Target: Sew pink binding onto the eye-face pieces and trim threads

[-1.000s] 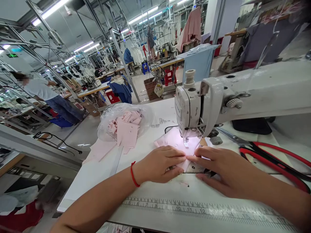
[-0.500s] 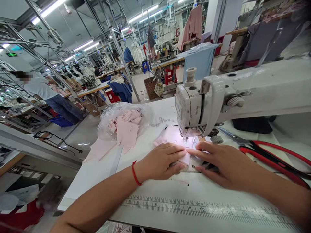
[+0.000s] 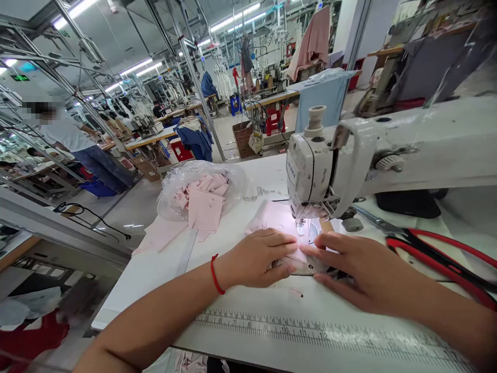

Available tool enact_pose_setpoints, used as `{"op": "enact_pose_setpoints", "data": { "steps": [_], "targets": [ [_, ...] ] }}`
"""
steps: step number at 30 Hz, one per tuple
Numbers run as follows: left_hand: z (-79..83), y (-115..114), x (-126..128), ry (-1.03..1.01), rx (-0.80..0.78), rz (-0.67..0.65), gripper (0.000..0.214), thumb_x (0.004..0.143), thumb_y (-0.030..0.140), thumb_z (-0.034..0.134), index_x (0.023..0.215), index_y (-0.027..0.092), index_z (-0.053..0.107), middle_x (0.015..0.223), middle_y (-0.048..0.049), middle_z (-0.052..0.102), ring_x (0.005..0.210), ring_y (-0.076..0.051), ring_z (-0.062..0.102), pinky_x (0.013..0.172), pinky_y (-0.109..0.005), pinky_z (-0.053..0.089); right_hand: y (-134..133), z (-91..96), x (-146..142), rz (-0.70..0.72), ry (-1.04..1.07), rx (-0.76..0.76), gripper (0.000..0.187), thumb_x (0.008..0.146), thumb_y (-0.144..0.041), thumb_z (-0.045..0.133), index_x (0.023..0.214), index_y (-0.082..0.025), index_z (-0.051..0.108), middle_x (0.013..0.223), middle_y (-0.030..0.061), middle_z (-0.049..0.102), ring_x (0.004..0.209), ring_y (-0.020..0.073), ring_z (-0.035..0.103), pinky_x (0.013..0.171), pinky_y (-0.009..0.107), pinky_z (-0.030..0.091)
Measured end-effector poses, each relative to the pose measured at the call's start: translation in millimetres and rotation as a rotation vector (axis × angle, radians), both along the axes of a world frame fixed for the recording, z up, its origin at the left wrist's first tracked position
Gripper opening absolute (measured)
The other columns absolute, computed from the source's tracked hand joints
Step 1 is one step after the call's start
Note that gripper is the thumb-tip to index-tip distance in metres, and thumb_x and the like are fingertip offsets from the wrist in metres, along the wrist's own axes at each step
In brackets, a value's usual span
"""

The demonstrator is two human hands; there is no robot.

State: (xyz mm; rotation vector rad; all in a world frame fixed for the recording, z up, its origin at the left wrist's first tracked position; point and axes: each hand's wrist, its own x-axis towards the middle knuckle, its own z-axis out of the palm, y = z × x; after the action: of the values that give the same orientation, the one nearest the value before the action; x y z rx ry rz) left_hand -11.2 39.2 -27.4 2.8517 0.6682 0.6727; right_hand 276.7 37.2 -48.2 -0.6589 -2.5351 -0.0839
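Pink fabric piece (image 3: 272,217) lies under the head of the sewing machine (image 3: 310,171); I see my left hand (image 3: 258,259) and right hand (image 3: 349,269) pressing it with flat, outstretched fingers. Lamp glare hides the needle.

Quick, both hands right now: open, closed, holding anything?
Left hand: open, flat, pressing the small pale pink fabric piece under the white sewing machine.
Right hand: open, flat, index finger touching the same piece.

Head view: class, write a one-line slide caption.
Left hand and right hand press a pink fabric piece flat under the white sewing machine.
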Motion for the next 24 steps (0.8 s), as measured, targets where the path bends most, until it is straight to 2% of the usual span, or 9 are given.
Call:
{"op": "enact_pose_setpoints", "data": {
  "steps": [6, 14, 18, 24],
  "targets": [
    [-0.6, 0.2, 1.2, 0.011, -0.022, 0.016, 0.045, 0.114, 0.047, 0.046, 0.135, 0.014, 0.068, 0.142, -0.0158, 0.074, 0.123, -0.028, 0.070, 0.110, -0.048, 0.059, 1.8, 7.8, 0.6, 0.010, -0.010, 0.012, 0.038, 0.110, -0.038, 0.051, 0.136, -0.019, 0.071, 0.099, 0.0091, 0.069, 0.066, 0.0217, 0.067, 0.055, 0.036, 0.048],
    [-1.7, 4.5, 0.1, 0.032, -0.030, 0.023, 0.047, 0.114, 0.047, 0.044, 0.138, 0.013, 0.065, 0.145, -0.0175, 0.072, 0.124, -0.030, 0.069, 0.110, -0.049, 0.058, 6.0, 6.5, 1.3, -0.042, -0.012, 0.057, 0.037, 0.112, -0.039, 0.047, 0.131, -0.018, 0.071, 0.101, 0.0110, 0.072, 0.070, 0.0238, 0.073, 0.055, 0.037, 0.050],
    [-1.7, 4.5, -0.7, 0.013, -0.056, 0.003, 0.049, 0.114, 0.049, 0.044, 0.139, 0.014, 0.065, 0.144, -0.0189, 0.072, 0.125, -0.030, 0.069, 0.110, -0.051, 0.058, 4.7, 9.1, 0.1, -0.020, -0.003, 0.062, 0.038, 0.112, -0.040, 0.048, 0.131, -0.017, 0.070, 0.099, 0.0106, 0.071, 0.068, 0.0233, 0.071, 0.054, 0.037, 0.049],
    [2.6, -1.1, -0.1, -0.007, -0.074, -0.059, 0.050, 0.113, 0.050, 0.045, 0.135, 0.012, 0.068, 0.140, -0.0181, 0.074, 0.120, -0.028, 0.071, 0.109, -0.048, 0.059, 1.0, 3.1, 0.4, 0.004, -0.011, -0.008, 0.035, 0.111, -0.043, 0.049, 0.124, -0.019, 0.072, 0.099, 0.0096, 0.068, 0.070, 0.0223, 0.066, 0.059, 0.037, 0.048]
  ]
}}
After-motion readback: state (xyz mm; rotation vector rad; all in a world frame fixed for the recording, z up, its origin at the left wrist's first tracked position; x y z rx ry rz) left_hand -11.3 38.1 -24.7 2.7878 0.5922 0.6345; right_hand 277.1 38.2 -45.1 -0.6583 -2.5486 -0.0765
